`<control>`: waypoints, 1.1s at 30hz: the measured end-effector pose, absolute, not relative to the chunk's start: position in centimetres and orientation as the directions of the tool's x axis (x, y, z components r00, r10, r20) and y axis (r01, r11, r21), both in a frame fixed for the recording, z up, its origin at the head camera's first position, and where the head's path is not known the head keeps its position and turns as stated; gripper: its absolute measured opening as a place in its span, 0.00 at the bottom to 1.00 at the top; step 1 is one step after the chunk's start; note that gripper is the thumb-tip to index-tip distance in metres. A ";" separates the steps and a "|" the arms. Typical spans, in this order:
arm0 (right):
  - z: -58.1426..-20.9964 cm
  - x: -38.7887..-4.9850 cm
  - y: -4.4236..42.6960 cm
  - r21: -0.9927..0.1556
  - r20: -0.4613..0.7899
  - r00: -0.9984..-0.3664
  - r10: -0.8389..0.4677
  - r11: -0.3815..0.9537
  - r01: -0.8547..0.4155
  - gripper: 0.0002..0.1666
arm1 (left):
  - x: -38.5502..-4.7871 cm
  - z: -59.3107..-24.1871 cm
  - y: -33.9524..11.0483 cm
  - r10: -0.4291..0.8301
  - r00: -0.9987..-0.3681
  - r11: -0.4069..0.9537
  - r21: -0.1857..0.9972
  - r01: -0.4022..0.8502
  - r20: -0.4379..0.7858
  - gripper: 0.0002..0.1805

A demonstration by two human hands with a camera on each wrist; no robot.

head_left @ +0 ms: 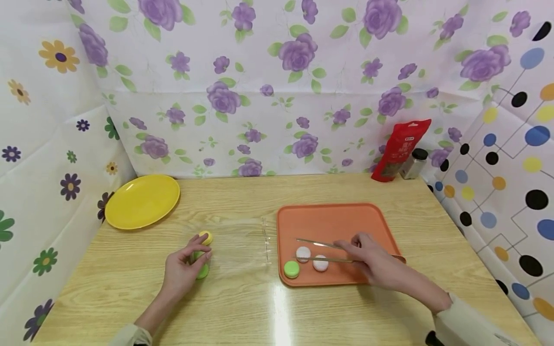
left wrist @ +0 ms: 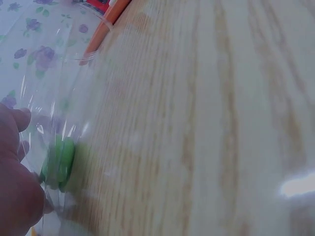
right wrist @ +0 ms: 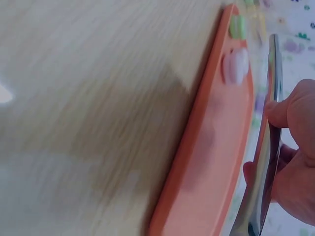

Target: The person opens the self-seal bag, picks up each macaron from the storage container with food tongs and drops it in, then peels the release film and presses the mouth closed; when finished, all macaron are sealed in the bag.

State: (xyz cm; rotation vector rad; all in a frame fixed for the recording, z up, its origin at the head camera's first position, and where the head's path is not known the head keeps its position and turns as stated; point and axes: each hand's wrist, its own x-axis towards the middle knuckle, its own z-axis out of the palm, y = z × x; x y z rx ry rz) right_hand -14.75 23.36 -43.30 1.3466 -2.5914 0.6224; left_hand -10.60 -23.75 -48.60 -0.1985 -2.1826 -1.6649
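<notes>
My left hand (head_left: 182, 271) grips the left end of a clear plastic container (head_left: 240, 242) lying on the table. Inside that end are a yellow macaron (head_left: 206, 237) and a green macaron (left wrist: 60, 162), partly behind my fingers. My right hand (head_left: 374, 262) holds metal tongs (right wrist: 268, 147) above the orange tray (head_left: 333, 214). The two tong arms are spread apart and point left, one crossing over the white macarons. On the tray sit one white macaron (head_left: 303, 253), a second white macaron (head_left: 320, 263) and a green macaron (head_left: 292, 269) by the front left corner.
A yellow plate (head_left: 143, 202) lies at the back left. At the back right stand a red pouch (head_left: 400, 149) and a small jar with a black lid (head_left: 414, 164). Patterned cloth walls (head_left: 259, 129) border the wooden table (head_left: 233, 312) at the back and sides.
</notes>
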 end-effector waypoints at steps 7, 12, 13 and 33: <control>-44.0 -13.8 26.7 -0.290 0.309 -0.582 -0.752 0.508 -0.811 0.47 | -10.7 -48.6 -23.8 -0.131 -0.924 0.286 0.906 0.313 0.360 0.04; -44.5 -13.3 27.9 -0.280 0.321 -0.576 -0.752 0.506 -0.816 0.46 | -10.6 -48.7 -23.8 -0.130 -0.923 0.283 0.905 0.316 0.363 0.05; -44.6 -13.3 28.0 -0.277 0.325 -0.577 -0.749 0.508 -0.815 0.46 | -10.6 -48.7 -23.8 -0.130 -0.922 0.281 0.905 0.319 0.365 0.05; -46.9 -13.3 28.4 -0.220 0.335 -0.583 -0.741 0.540 -0.813 0.45 | -10.6 -48.8 -23.9 -0.138 -0.921 0.278 0.907 0.318 0.365 0.06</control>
